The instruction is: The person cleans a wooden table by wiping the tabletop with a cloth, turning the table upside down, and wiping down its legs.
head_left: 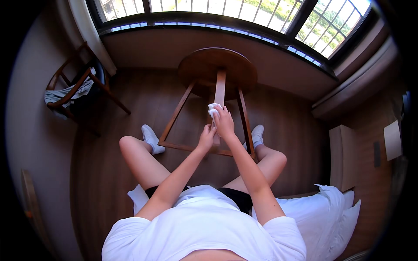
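A round wooden table (198,65) lies tipped over in front of me, its underside towards me and its legs pointing my way. My right hand (224,122) is closed on a crumpled white cloth (214,108) and presses it against the middle table leg (220,85). Lower down, my left hand (206,138) has its fingers wrapped at the left side of that same leg; part of the grip is hidden. A wooden crossbar (176,146) joins the leg ends between my feet.
A wooden chair (54,82) with a draped cloth (65,95) stands at the left wall. Barred windows (226,8) run along the far side. White bedding (313,213) lies at my right, near a pale box-like unit (342,156). My white shoes (152,140) flank the table legs.
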`<action>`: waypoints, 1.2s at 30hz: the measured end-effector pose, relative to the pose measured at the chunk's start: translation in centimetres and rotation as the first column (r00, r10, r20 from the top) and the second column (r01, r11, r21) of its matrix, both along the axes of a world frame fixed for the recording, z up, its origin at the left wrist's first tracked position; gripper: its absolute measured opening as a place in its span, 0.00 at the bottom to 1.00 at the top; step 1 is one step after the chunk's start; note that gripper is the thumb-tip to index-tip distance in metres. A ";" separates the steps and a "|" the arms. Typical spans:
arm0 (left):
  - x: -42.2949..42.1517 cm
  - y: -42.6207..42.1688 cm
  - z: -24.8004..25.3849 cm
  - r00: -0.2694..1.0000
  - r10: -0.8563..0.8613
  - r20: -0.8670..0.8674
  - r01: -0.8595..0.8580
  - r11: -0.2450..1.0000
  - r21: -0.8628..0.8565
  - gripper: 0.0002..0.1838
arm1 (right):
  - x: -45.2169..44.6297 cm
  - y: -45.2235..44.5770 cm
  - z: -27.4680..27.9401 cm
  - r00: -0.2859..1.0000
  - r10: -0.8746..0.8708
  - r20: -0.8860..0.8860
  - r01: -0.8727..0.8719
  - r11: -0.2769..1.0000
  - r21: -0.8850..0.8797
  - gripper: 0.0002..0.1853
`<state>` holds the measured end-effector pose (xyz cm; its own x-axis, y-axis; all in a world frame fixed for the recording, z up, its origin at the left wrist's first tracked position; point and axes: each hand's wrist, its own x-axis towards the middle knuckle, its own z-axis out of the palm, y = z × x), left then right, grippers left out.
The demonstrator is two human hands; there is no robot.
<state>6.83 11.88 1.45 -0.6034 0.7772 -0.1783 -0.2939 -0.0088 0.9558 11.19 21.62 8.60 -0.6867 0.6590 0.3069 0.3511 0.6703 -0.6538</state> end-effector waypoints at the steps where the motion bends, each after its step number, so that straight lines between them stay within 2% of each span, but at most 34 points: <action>1: 0.0 0.0 -0.2 1.000 0.004 -0.001 -0.004 1.000 0.000 0.19 | -0.6 0.6 -0.3 1.000 -0.022 0.019 0.022 1.000 0.018 0.17; 6: 0.0 0.1 -0.9 0.985 0.045 -0.166 -0.054 0.997 -0.049 0.19 | -2.7 2.8 -0.7 0.996 -0.063 0.061 0.064 0.998 -0.015 0.17; 12: 0.0 -0.3 0.1 0.994 0.058 -0.097 -0.055 0.998 0.037 0.18 | -3.0 3.1 -1.5 0.999 -0.022 0.026 0.023 0.999 -0.033 0.19; 16: -0.2 -0.5 0.7 0.983 0.023 -0.180 -0.031 0.999 -0.045 0.17 | -1.8 1.6 -1.1 0.998 -0.051 0.034 0.054 0.995 -0.084 0.19; 18: 0.0 -0.4 0.8 1.000 0.015 -0.019 -0.015 1.000 0.022 0.18 | -0.5 0.2 -1.1 1.000 0.010 -0.006 -0.010 1.000 -0.009 0.19; 19: 0.1 -0.3 1.1 1.000 0.014 -0.019 -0.013 1.000 0.021 0.18 | 0.3 -0.6 -0.7 1.000 0.008 -0.006 -0.008 1.000 -0.010 0.19; 21: 0.3 -0.3 1.6 0.996 0.029 0.088 -0.041 0.990 0.134 0.19 | 1.5 -2.0 0.1 0.999 0.039 -0.022 -0.039 0.999 -0.023 0.18; 22: 0.3 -0.3 1.7 0.996 0.026 0.091 -0.038 0.991 0.126 0.19 | 1.8 -2.4 0.1 0.999 0.029 -0.036 -0.030 0.999 -0.023 0.18; 27: 0.2 -0.2 1.8 0.999 0.038 0.022 -0.040 0.997 0.064 0.19 | 1.2 -1.6 0.4 0.998 0.038 -0.044 -0.039 0.999 -0.027 0.17; 28: 0.0 -0.4 1.6 1.000 -0.003 0.022 0.002 0.998 0.061 0.23 | 0.8 -1.3 0.3 0.999 0.032 -0.034 -0.033 0.999 -0.031 0.17; 30: -0.3 -0.3 1.2 1.000 -0.001 0.006 0.001 0.997 0.072 0.23 | -0.4 -0.1 0.1 0.999 0.031 -0.028 -0.032 0.999 -0.028 0.17; 32: -0.4 -0.4 1.0 1.000 0.011 -0.014 -0.010 0.996 0.086 0.23 | -1.7 1.1 -0.7 0.999 -0.045 0.028 0.045 0.999 0.000 0.17; 34: -0.3 -0.3 1.0 0.987 0.084 -0.139 -0.075 0.995 0.066 0.24 | -2.7 1.9 -0.5 0.999 -0.042 0.034 0.043 0.999 -0.007 0.17; 36: -0.6 -0.5 1.0 0.992 0.059 -0.114 -0.050 0.996 0.079 0.24 | -3.4 2.7 -1.1 0.998 -0.039 0.049 0.039 0.999 0.012 0.18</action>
<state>6.21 11.39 2.46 -0.6584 0.7513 -0.0461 -0.1779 -0.0958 0.9794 7.83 24.28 7.51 -0.6749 0.6826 0.2805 0.4089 0.6623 -0.6278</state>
